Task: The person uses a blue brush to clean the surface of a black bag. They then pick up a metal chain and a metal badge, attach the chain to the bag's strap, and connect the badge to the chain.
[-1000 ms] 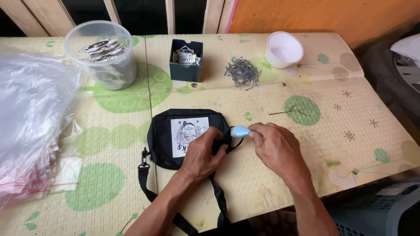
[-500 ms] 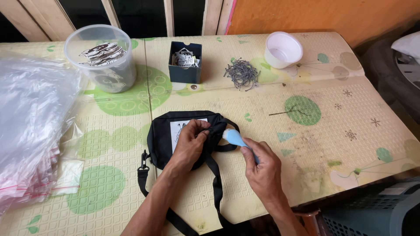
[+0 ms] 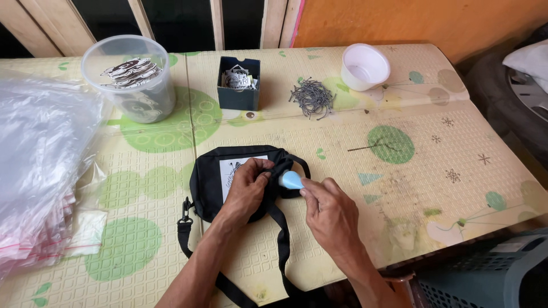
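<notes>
Pinching a pale blue tool [image 3: 291,180], the right hand [image 3: 330,217] has shifted beside the left hand [image 3: 246,188], now gripping the black pouch [image 3: 208,182].

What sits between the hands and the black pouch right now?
Nothing visible. The left hand rests directly on the black pouch, and the right hand holds a small light-blue tool against its right edge. The strap passes between the wrists.

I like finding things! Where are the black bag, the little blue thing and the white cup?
black bag [image 3: 206,185], head view, on its bare left side.
little blue thing [image 3: 291,181], head view, on its rounded middle, at the right hand's fingertips.
white cup [image 3: 365,67], head view, on its inside.
</notes>
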